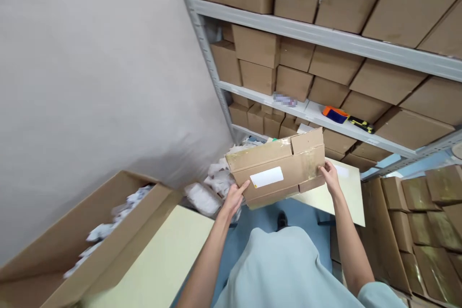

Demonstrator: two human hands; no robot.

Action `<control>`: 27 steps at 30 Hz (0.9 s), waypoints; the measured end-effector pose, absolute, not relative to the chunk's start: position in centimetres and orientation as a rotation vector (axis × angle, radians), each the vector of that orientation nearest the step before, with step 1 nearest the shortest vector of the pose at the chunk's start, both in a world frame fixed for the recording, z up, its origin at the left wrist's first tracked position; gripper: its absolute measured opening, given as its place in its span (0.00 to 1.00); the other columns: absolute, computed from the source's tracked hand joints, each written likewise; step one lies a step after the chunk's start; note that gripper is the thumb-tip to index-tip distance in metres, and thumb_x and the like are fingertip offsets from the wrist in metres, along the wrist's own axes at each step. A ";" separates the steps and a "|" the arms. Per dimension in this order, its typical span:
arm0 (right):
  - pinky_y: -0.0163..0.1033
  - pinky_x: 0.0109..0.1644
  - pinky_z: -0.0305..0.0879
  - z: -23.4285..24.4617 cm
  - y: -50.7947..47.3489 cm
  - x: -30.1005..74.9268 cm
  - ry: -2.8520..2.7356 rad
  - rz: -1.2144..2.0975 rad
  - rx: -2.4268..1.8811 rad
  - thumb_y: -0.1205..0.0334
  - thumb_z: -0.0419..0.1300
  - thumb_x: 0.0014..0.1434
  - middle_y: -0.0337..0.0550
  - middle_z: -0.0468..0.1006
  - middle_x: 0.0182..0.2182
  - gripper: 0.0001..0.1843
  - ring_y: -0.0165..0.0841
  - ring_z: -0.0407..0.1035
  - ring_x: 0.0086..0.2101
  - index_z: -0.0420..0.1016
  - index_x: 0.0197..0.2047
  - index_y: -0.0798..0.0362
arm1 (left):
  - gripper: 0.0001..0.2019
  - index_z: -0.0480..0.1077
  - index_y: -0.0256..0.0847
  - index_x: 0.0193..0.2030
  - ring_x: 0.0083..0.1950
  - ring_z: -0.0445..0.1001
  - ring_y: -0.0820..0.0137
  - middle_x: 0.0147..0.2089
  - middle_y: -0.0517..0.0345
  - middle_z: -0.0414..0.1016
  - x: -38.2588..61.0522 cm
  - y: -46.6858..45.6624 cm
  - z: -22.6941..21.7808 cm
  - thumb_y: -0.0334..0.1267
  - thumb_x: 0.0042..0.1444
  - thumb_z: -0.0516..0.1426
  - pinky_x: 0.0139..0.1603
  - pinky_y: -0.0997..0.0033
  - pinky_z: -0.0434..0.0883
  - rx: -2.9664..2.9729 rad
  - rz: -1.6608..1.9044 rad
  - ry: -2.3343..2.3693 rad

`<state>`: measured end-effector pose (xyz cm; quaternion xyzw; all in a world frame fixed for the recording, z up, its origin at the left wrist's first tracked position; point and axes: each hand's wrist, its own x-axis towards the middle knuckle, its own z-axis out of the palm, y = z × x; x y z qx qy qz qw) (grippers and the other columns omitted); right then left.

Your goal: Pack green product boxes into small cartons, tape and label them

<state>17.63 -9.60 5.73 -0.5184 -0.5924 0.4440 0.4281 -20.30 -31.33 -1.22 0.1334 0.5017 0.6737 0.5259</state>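
Cardboard carton, white-labelled; held aloft, in view between left tabletop's right corner and right tabletop. Long axis: hand to hand. Left grip clamped on its lower-left edge; right grip pinching its right end.

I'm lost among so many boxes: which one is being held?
The box with the white label, gripped by the left hand and right hand; neither hand touches any other.

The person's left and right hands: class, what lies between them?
In the head view, a brown cardboard box bearing a white rectangular label spans from the left hand to right hand.
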 end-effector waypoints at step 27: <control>0.61 0.69 0.74 3.1 -9.7 25.5 -1.297 0.980 -1.692 0.35 0.67 0.56 0.56 0.87 0.57 0.32 0.52 0.78 0.60 0.82 0.55 0.49 | 0.32 0.80 0.45 0.62 0.84 0.66 0.45 0.77 0.44 0.77 -12.3 -7.7 0.2 0.56 0.54 0.76 0.88 0.47 0.57 0.747 1.086 1.059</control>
